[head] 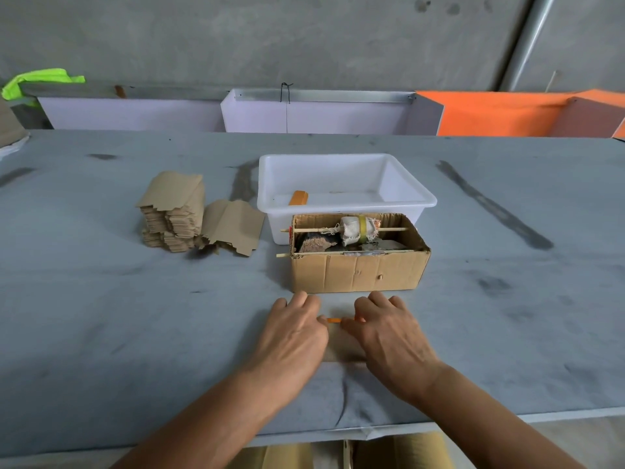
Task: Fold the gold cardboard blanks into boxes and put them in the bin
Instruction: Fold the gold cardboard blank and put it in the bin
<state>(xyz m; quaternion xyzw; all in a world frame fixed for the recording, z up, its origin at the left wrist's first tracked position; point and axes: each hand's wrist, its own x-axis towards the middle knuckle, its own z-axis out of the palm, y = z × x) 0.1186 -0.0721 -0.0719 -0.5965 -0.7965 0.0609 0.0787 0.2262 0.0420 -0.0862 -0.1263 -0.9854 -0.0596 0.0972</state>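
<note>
A gold cardboard blank [342, 345] lies brown side up on the grey table, near the front edge, with a thin gold strip showing along its far edge. My left hand [294, 333] and my right hand [389, 333] lie palm down on its two ends. Their fingers curl over the far edge and their thumbs meet at the gold strip. Most of the blank is hidden under them. A stack of blanks [172, 214] stands at the back left, and a loose blank [233, 225] leans on it. The white plastic bin [406, 194] holds one folded gold box [299, 198].
An open brown cardboard box [355, 274] with a wrapped bundle on sticks stands just beyond my hands, in front of the bin. White and orange panels [490, 113] line the table's far edge. The table's front edge [372, 431] runs close below my forearms.
</note>
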